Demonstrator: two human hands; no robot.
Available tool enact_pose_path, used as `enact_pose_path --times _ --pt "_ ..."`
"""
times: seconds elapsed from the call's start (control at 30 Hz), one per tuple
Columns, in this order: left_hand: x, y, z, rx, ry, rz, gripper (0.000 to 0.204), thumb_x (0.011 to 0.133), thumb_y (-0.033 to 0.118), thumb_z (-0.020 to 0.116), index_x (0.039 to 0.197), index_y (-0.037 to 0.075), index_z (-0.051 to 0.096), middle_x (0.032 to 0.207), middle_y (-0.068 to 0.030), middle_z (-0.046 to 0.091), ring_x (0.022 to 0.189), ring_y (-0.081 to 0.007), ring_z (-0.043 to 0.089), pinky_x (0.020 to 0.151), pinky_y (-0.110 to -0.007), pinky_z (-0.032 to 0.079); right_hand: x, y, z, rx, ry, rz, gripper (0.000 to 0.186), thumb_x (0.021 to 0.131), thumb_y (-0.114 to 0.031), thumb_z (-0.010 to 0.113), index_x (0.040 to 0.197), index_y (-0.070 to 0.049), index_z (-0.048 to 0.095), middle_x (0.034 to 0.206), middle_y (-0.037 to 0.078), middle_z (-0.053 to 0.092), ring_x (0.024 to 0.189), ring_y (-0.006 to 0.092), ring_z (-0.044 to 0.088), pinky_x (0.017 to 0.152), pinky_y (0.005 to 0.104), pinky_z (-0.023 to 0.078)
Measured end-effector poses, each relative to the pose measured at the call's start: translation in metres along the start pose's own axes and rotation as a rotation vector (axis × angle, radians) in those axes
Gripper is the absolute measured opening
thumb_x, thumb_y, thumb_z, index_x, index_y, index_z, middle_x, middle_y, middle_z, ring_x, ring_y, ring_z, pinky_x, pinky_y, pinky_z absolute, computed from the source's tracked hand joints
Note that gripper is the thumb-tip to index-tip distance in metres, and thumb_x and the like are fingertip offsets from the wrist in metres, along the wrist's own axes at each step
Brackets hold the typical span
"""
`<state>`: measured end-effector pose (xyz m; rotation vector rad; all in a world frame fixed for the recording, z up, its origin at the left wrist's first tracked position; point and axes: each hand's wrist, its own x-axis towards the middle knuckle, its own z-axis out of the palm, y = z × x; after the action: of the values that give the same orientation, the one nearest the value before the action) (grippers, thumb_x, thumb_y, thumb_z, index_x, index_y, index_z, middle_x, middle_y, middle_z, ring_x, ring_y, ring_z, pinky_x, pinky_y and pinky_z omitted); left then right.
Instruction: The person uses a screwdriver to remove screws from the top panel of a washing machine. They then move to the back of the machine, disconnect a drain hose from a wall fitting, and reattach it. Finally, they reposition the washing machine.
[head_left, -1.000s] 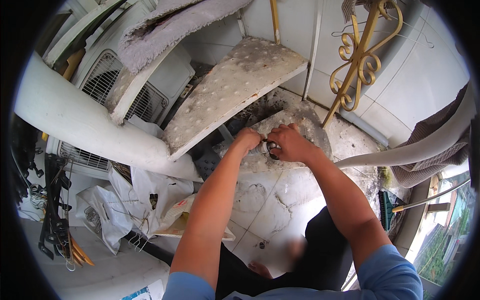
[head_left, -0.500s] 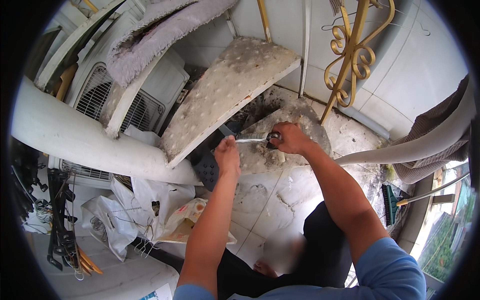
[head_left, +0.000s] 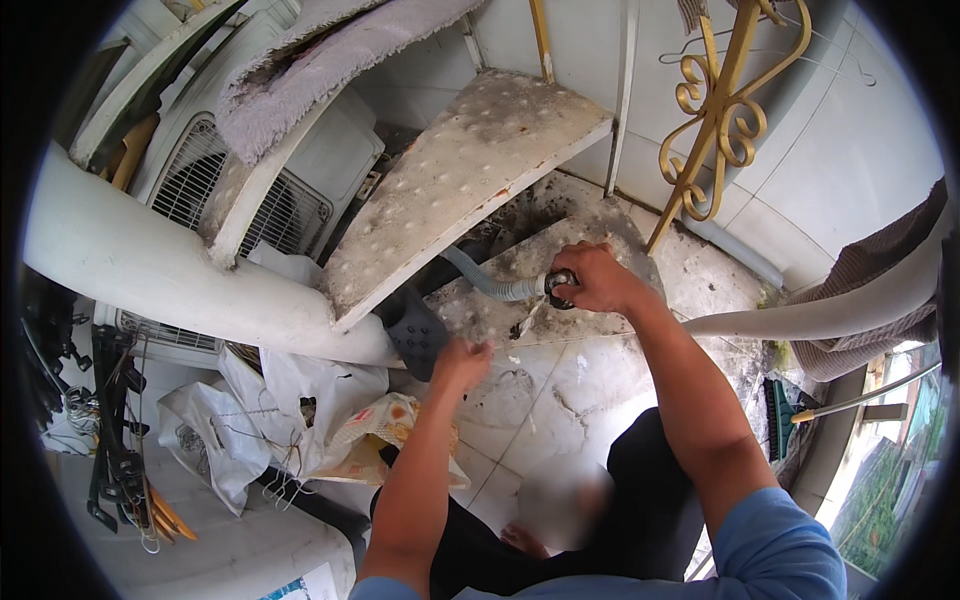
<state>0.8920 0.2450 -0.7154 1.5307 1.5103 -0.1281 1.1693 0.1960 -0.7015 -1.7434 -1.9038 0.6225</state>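
My right hand [head_left: 592, 280] is closed on a dark round fitting [head_left: 560, 290] at the end of a grey ribbed hose [head_left: 490, 278], over the lower step [head_left: 625, 235]. The hose runs back under the upper dimpled step [head_left: 460, 160]. A small pale strip [head_left: 525, 325] lies below the fitting. My left hand [head_left: 462, 365] is lower and apart from the hose, its fingers curled; anything in them is too small to make out. Just above it is a dark rubber clog [head_left: 415, 330] with holes.
A white curved tube [head_left: 180, 280], white plastic bags [head_left: 240, 430] and hangers [head_left: 120, 430] are at left; a gold scrolled railing [head_left: 720, 110] is at back right. A pale curved bar [head_left: 850, 290], brown cloth [head_left: 840, 350] and green brush [head_left: 785, 420] are at right.
My left hand has left the hose and come down toward me. My right hand still grips the fitting, slightly further right, and more of the grey hose shows.
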Motion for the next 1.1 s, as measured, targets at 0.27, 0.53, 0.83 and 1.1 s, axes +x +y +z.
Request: enact_pose_path --times 0.27,0.53,0.83,1.1 --pt "0.083 0.11 -0.039 0.338 -0.731 0.114 0.046 0.099 0.044 0.056 0.1 0.001 0.072 0.091 -0.0155 0.075 0.085 -0.0275 0.073 0.079 -0.038 0.055 -0.007 -0.061 -0.007 -0.12 0.036 -0.273 0.029 0.075 -0.013 0.075 0.104 -0.011 0.069 0.095 0.005 0.063 0.102 0.0268 0.058 0.091 0.0448 0.037" --pt "0.103 0.102 -0.024 -0.105 -0.875 -0.012 0.023 0.091 0.023 0.068 0.091 0.0 0.07 0.082 -0.0119 0.073 0.07 -0.0239 0.071 0.066 -0.036 0.058 -0.014 -0.052 -0.007 -0.16 0.106 -0.299 0.032 0.075 -0.012 0.075 0.106 -0.01 0.068 0.095 0.006 0.061 0.101 0.0276 0.057 0.087 0.0441 0.037" --pt "0.094 0.104 -0.002 -0.53 0.064 0.128 0.018 0.088 0.018 0.07 0.085 0.0 0.069 0.08 -0.007 0.067 0.069 -0.0175 0.061 0.064 -0.032 0.048 -0.005 -0.024 0.013 -0.082 0.016 -0.11 0.028 0.079 -0.019 0.072 0.106 -0.01 0.07 0.098 0.009 0.066 0.107 0.0305 0.06 0.094 0.0493 0.039" --pt "0.054 0.063 0.008 -1.054 0.319 0.078 0.015 0.09 0.022 0.068 0.092 0.007 0.067 0.087 -0.0019 0.067 0.079 -0.0152 0.061 0.084 -0.034 0.044 -0.008 0.013 0.005 0.161 0.062 0.19 0.027 0.083 -0.024 0.071 0.102 -0.005 0.071 0.097 0.018 0.069 0.101 0.0376 0.064 0.093 0.0484 0.046"
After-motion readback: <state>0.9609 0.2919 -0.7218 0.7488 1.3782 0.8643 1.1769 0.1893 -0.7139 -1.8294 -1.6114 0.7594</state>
